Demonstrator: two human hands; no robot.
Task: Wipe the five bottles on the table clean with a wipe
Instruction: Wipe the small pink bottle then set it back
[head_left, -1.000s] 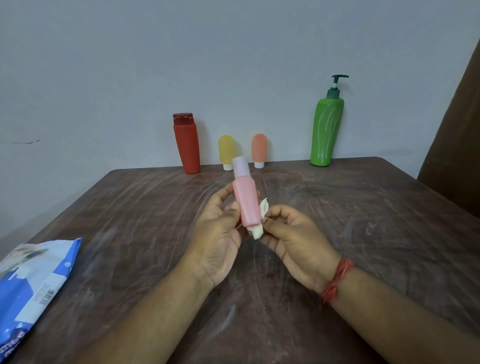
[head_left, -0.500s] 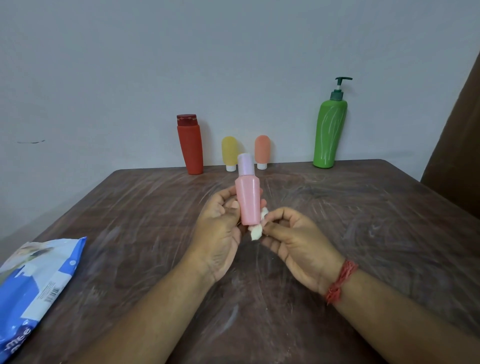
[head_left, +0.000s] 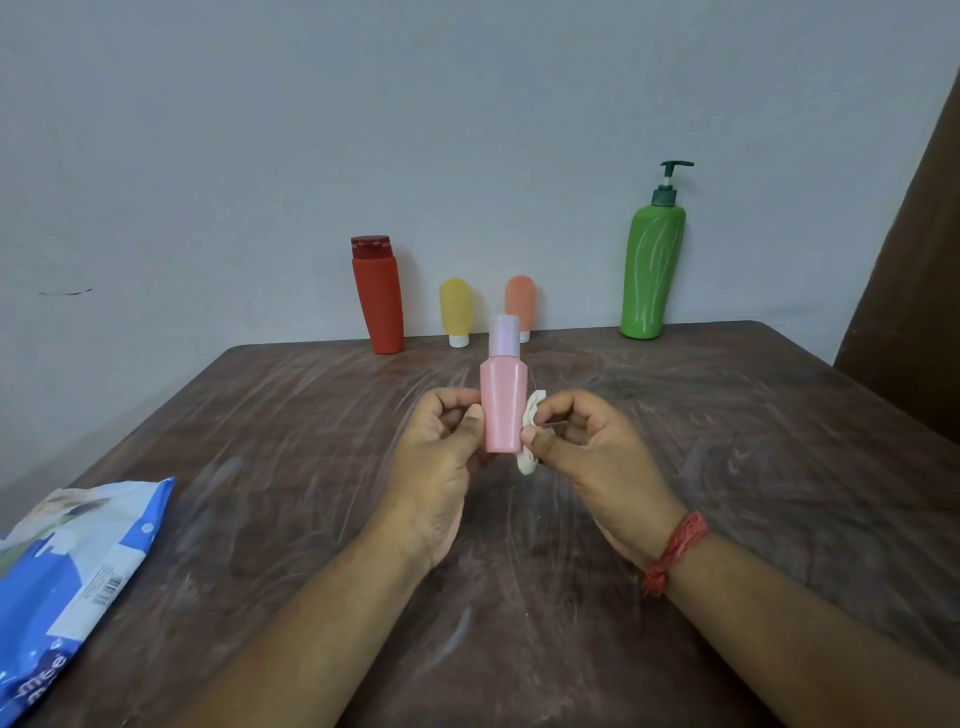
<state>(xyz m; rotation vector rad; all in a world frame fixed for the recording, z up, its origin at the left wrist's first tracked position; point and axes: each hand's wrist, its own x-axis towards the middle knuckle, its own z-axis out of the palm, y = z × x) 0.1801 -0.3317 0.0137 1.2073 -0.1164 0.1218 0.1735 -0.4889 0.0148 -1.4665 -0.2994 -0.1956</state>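
Where the pale wall meets it, a dark brown wooden table (head_left: 727, 467) stands, its top scuffed with whitish swirling streaks, far corners rounded.

Blue-and-white wipes packet (head_left: 67, 587): soft glossy plastic, barcode showing, lying at the table's near left edge and partly out of view.

Green pump bottle (head_left: 652, 275): tallest of the bottles, curved smooth plastic with pale leaf-like lines and a dark green pump head; upright at the far edge, toward the right corner.

Red bottle (head_left: 379, 301): matte, tapering, flat ridged cap; upright at the far edge, left of centre, leaning slightly.

Yellow tube (head_left: 456, 309) and orange tube (head_left: 519, 301): small, round-topped, standing on white caps at the far edge, between the red and green bottles, the orange one partly hidden.

Pink bottle (head_left: 503, 405): smooth, shouldered, lilac cylindrical cap; held upright above the table's middle. The left hand (head_left: 441, 462) grips its lower body with thumb and curled fingers.

Wipe (head_left: 531, 436): small crumpled white wad, pinched by the right hand (head_left: 587, 452) against the pink bottle's right side. A red thread band (head_left: 675, 551) circles that wrist.
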